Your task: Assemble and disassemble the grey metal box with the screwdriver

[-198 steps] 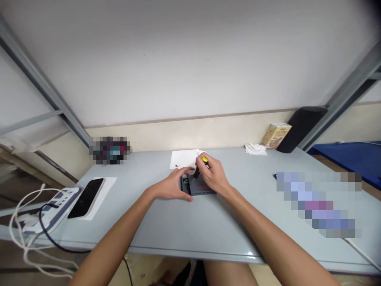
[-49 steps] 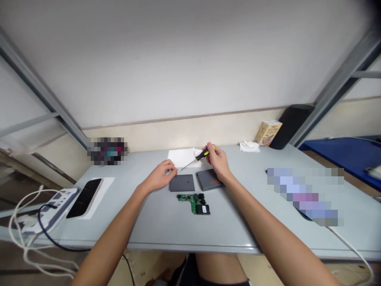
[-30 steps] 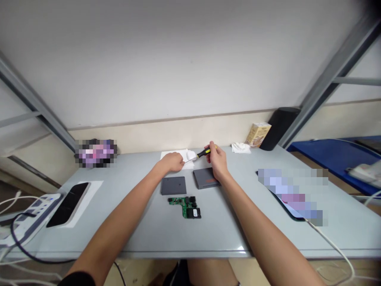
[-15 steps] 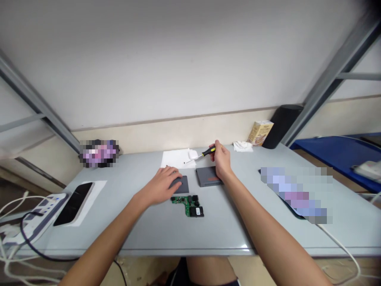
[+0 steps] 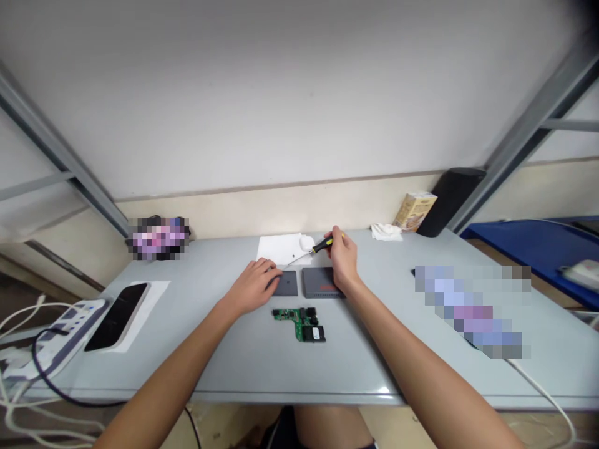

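Note:
A flat dark grey cover (image 5: 289,284) lies on the table with small dark spots on its surface. My left hand (image 5: 253,285) grips its left side, thumb and fingers around that end and hiding it. In my right hand (image 5: 344,259) is a screwdriver (image 5: 322,244) with a black and yellow handle, closed in the fingers. Its shaft slants down to the left, and the tip is close to my left fingers at the cover's far edge. Under my right wrist sits a dark grey vented case (image 5: 318,284). Nearer to me lies a green circuit board (image 5: 299,319).
Behind the cover lies white paper (image 5: 276,247) with a small dark piece and a white rounded case (image 5: 307,242). A phone (image 5: 119,315) and a power strip (image 5: 70,337) are at left. Tissue (image 5: 386,232), a carton (image 5: 416,211) and a black cylinder (image 5: 452,201) stand at right.
The case has been opened, with cover, board and case now lying apart. My left hand went to the paper, then back onto the cover. The screwdriver tip has come down toward the cover.

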Demonstrator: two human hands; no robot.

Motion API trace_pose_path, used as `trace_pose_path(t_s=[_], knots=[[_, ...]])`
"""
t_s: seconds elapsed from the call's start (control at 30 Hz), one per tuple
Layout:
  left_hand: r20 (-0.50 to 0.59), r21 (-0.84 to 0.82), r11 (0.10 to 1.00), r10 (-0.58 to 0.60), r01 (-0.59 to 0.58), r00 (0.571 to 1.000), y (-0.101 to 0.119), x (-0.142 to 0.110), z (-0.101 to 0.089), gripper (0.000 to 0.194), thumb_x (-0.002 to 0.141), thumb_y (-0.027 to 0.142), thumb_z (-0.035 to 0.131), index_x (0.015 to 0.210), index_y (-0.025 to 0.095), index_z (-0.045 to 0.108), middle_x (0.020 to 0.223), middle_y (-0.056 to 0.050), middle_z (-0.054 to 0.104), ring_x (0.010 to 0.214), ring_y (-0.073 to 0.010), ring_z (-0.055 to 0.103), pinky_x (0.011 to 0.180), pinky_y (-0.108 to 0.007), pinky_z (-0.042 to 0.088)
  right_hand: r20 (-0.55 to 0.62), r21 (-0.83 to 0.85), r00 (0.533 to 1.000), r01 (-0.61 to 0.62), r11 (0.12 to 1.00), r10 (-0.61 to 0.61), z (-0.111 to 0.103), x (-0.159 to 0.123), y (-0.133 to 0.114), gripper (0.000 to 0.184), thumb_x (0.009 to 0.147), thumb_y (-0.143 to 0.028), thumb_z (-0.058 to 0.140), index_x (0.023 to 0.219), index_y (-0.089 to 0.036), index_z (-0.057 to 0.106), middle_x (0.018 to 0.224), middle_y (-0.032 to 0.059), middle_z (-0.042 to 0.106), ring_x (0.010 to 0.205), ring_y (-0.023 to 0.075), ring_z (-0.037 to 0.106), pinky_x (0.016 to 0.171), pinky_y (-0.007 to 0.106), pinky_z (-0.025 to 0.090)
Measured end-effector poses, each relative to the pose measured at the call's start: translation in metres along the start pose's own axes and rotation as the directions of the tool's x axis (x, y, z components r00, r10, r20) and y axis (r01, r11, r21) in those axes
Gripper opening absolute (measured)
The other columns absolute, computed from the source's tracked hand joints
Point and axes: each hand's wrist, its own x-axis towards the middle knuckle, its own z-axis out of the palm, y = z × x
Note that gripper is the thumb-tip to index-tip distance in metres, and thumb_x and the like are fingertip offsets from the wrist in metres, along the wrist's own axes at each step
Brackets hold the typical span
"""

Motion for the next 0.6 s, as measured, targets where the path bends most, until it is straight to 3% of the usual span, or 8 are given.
trace_pose_path(t_s=[0.1, 0.2, 0.27, 0.37, 0.6], knots=[[-0.15, -0.049, 0.999, 0.015, -0.022, 0.989, 0.009, -0.002, -0.006, 0.023, 0.106, 0.024, 0.048, 0.105, 0.021, 0.071, 0.108, -0.009, 0.069, 0.105, -0.0249, 0.061, 0.089, -0.042, 0.047, -0.031, 0.03, 0.999, -0.021, 0.999, 0.022, 0.0, 0.001, -0.001, 0.045, 0.09, -0.063, 0.063, 0.075, -0.021, 0.066, 0.057, -0.0049, 0.049, 0.051, 0.0112, 0.043, 0.05, 0.027, 0.033], [-0.258, -0.14, 0.985, 0.061, -0.1, 0.964, 0.031, -0.005, -0.011, 0.021, 0.103, 0.024, 0.051, 0.095, 0.02, 0.07, 0.093, -0.007, 0.068, 0.089, -0.0212, 0.061, 0.083, -0.039, 0.046, -0.059, 0.1, 0.995, -0.076, 0.992, 0.082, 0.0, 0.004, -0.003, 0.043, 0.092, -0.06, 0.063, 0.074, -0.021, 0.063, 0.054, -0.0061, 0.045, 0.046, 0.0103, 0.038, 0.045, 0.026, 0.029], [-0.221, -0.229, 0.953, 0.147, -0.198, 0.964, 0.049, -0.009, -0.01, 0.016, 0.101, 0.025, 0.056, 0.099, 0.02, 0.071, 0.097, -0.007, 0.069, 0.089, -0.0202, 0.062, 0.084, -0.038, 0.047, -0.065, 0.135, 0.991, -0.105, 0.985, 0.114, -0.001, 0.005, -0.005, 0.041, 0.092, -0.057, 0.063, 0.074, -0.02, 0.063, 0.054, -0.0063, 0.044, 0.044, 0.0095, 0.037, 0.044, 0.026, 0.028], [-0.07, -0.291, 0.916, 0.267, -0.275, 0.961, 0.067, -0.014, -0.002, 0.024, 0.097, 0.036, 0.066, 0.115, 0.021, 0.072, 0.112, -0.01, 0.071, 0.1, -0.0228, 0.065, 0.092, -0.039, 0.048, -0.062, 0.137, 0.992, -0.1, 0.985, 0.109, -0.001, 0.005, -0.004, 0.041, 0.091, -0.057, 0.063, 0.073, -0.02, 0.062, 0.053, -0.006, 0.045, 0.043, 0.0091, 0.038, 0.043, 0.025, 0.027], [-0.01, -0.341, 0.918, 0.21, -0.201, 0.978, 0.063, -0.013, 0.002, 0.027, 0.096, 0.035, 0.068, 0.118, 0.021, 0.071, 0.113, -0.009, 0.072, 0.103, -0.0236, 0.066, 0.095, -0.039, 0.049, -0.029, 0.109, 0.998, -0.056, 0.992, 0.06, -0.001, 0.004, -0.002, 0.044, 0.089, -0.062, 0.064, 0.074, -0.02, 0.063, 0.053, -0.0065, 0.045, 0.043, 0.0097, 0.037, 0.043, 0.026, 0.028]])
